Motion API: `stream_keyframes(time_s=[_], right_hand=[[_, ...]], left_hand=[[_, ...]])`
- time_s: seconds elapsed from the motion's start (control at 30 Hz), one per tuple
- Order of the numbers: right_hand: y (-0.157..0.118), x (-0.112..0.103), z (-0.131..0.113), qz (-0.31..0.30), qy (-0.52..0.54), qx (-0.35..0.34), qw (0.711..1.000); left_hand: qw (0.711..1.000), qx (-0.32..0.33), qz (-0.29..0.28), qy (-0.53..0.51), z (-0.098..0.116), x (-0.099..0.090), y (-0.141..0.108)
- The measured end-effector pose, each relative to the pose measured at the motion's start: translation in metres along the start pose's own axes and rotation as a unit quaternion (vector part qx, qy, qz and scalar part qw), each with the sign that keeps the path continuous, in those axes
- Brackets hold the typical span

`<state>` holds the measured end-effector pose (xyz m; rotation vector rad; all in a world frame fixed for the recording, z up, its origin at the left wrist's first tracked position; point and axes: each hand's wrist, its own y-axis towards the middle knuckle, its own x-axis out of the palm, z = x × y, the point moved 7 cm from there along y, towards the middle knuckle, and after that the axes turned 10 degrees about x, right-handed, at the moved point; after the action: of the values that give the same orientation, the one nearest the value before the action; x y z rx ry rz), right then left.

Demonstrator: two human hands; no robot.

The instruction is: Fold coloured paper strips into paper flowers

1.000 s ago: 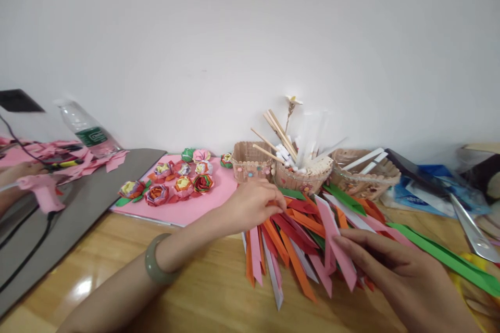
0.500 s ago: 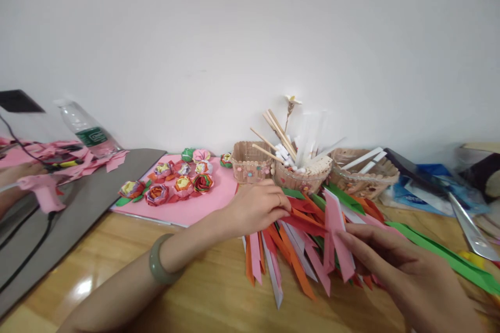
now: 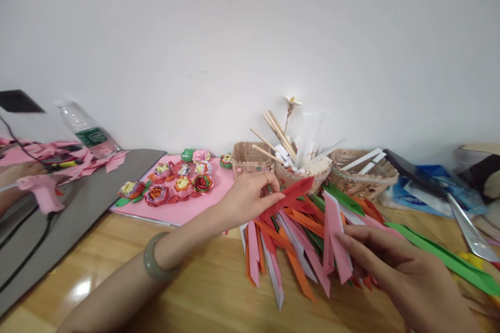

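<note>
Between thumb and fingers, my left hand [image 3: 250, 195] pinches a folded red paper strip [image 3: 299, 190], raised slightly above a pile of folded paper strips [image 3: 291, 250] in orange, pink, white and green. A green bangle is on that wrist. My right hand [image 3: 394, 265], closed at the pile's right side, grips a folded pink paper strip [image 3: 336, 239] held nearly upright. Its lower fingers are partly hidden behind the strip and the thumb. Behind the pile stand decorated baskets [image 3: 253, 166] of craft sticks.
Folded paper flowers [image 3: 183, 184] rest on a pink sheet [image 3: 228, 197]. At left are another person's hand [image 3: 15, 179], a pink glue gun [image 3: 42, 192] and a plastic bottle [image 3: 89, 130]. Scissors [image 3: 471, 229] and a long green strip [image 3: 445, 257] lie at right.
My left hand has lifted the red strip, and its free end now points up and right over the pile. My right hand has stayed almost in place with the pink strip.
</note>
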<state>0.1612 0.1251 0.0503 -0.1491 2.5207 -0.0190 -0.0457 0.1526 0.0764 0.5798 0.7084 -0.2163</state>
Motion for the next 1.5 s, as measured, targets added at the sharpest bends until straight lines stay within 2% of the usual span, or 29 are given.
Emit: stream_keyframes(time_s=[0.17, 0.4, 0.63, 0.87, 1.03, 1.17, 1.3, 1.5], right_hand=[[0.0, 0.003, 0.005, -0.02, -0.001, 0.01, 1.0], [0.0, -0.001, 0.0, 0.002, 0.024, 0.023, 0.999], [0.0, -0.005, -0.01, 0.016, 0.056, 0.022, 0.998], [-0.002, -0.001, -0.009, -0.005, 0.08, 0.032, 0.996], [-0.002, 0.001, -0.01, -0.009, 0.095, 0.037, 0.995], [-0.002, 0.004, -0.006, -0.02, 0.105, 0.059, 0.992], [-0.005, 0.012, -0.009, -0.032, 0.126, 0.052, 0.99], [-0.01, 0.024, -0.009, -0.07, 0.134, 0.076, 0.986]], left_hand=[[1.0, 0.008, 0.013, -0.007, -0.001, 0.002, 0.0], [0.999, -0.019, 0.046, -0.019, -0.001, -0.005, -0.001], [0.984, -0.063, 0.078, -0.145, -0.002, -0.003, -0.004], [0.975, -0.08, 0.088, -0.186, -0.004, 0.001, -0.004], [0.95, -0.128, 0.071, -0.275, -0.005, 0.018, -0.005], [0.93, -0.164, 0.021, -0.329, 0.004, 0.046, -0.015], [0.902, -0.198, -0.004, -0.385, 0.014, 0.069, -0.028], [0.897, -0.175, -0.009, -0.405, 0.027, 0.074, -0.034]])
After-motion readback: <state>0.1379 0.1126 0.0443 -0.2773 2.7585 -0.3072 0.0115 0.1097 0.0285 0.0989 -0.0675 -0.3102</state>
